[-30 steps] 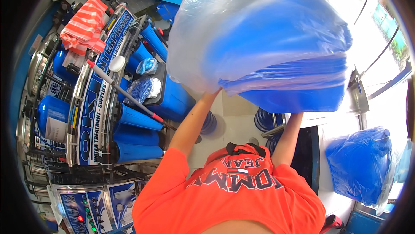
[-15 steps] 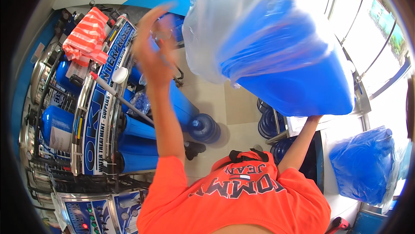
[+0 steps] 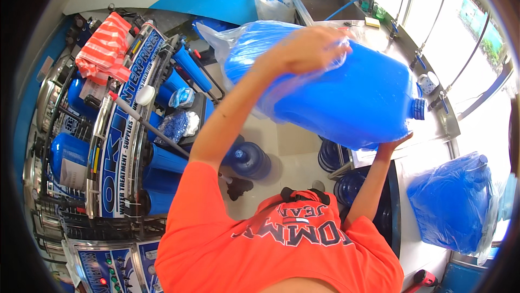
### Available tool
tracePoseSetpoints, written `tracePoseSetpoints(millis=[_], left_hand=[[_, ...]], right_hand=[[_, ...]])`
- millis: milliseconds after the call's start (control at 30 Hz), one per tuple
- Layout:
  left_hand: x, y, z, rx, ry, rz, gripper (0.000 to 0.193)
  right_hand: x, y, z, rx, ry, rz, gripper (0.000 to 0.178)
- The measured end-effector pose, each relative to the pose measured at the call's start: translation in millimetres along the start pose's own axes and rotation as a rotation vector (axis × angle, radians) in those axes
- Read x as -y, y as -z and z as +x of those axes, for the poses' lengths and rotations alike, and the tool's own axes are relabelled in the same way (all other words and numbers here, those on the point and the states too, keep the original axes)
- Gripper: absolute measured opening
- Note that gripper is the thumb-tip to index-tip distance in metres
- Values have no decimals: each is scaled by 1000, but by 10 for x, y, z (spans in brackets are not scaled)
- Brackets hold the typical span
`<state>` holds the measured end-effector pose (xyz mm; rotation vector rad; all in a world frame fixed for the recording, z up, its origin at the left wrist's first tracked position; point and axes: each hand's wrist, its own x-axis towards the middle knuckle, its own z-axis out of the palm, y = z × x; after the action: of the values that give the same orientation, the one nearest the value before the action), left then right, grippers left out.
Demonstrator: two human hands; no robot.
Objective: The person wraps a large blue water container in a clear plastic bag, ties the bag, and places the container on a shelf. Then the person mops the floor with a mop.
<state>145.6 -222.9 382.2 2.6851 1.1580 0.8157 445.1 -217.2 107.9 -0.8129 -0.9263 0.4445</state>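
A big blue water container lies tilted in the air before me, its ridged cap pointing right. Clear plastic bag covers its far left end and bunches along its upper side. My left hand reaches over the top, fingers closed on the gathered edge of that bag. Beneath the capped end, my right hand bears the container from below; most of its fingers are hidden behind it.
Another bagged blue container stands on the white counter at right. A sink lies beyond. Water-filter racks with blue housings line the left side. A round bottle stands on the floor, and more bottles sit under the counter.
My left hand has swung from the left onto the container and grasped the bag. The container has come lower and turned, showing its cap. The bag now covers less of it.
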Motion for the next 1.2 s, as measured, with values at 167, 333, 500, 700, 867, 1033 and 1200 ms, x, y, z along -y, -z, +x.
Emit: tracePoseSetpoints(millis=[167, 333, 500, 700, 867, 1033, 1200], left_hand=[[528, 333, -182, 112, 392, 259, 56], [392, -61, -234, -157, 73, 180, 51], [167, 1, -346, -493, -38, -2, 36], [1020, -365, -1963, -1675, 614, -470, 28], [1663, -1022, -2079, -1417, 629, -1444, 65], [1010, -1001, -1483, -1544, 419, -1443, 69], [394, -732, -1374, -1364, 514, -1181, 58]], right_hand=[[451, -186, -14, 39, 173, -132, 21], [630, -502, -142, -9, 71, -69, 21], [606, -761, -226, -3, 1, 12, 25], [405, -693, 17, 76, 126, -227, 35], [285, -777, -4, 178, 186, -321, 37], [120, -1039, -340, 169, 131, -126, 40], [-214, -1171, -717, 110, -179, 198, 37]])
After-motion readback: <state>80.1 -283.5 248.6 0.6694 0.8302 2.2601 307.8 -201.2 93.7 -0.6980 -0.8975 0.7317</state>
